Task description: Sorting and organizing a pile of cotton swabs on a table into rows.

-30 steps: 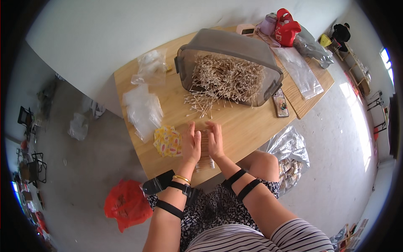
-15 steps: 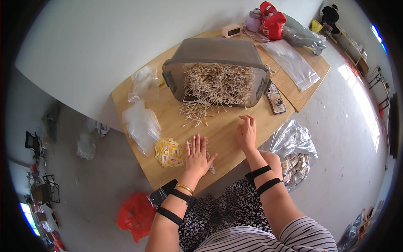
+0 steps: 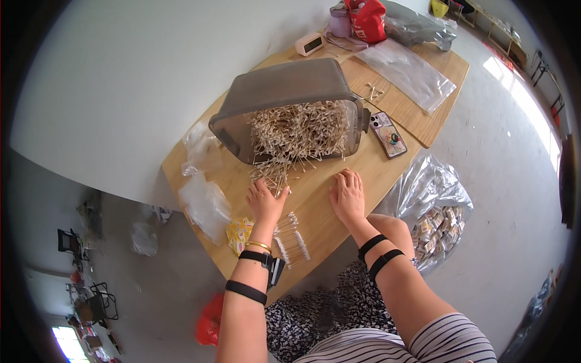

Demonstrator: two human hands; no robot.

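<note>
A grey plastic bin [image 3: 284, 81] lies on its side on the wooden table, and a heap of cotton swabs [image 3: 301, 128] spills out of its mouth. At the near edge of the spill is my left hand [image 3: 266, 202], thumb and fingers apart, touching the loose swabs. Below it lies a row of cotton swabs [image 3: 292, 242], set side by side. My right hand [image 3: 347, 198] rests on the table to the right, fingers loosely bent and nothing visible in them. Small yellow-and-white paper slips [image 3: 238, 235] lie partly hidden behind my left wrist.
Clear plastic bags [image 3: 204, 202] lie along the table's left side. A phone [image 3: 388, 135] sits right of the bin, near a large flat bag [image 3: 411, 75]. At the back stands a small clock [image 3: 310, 44]. On the floor right, an open bag [image 3: 437, 230] holds many small packs.
My left hand has lifted off the row of swabs and moved forward to the spilled heap, uncovering the row. The right hand has lowered its fingers onto the table. The view has shifted.
</note>
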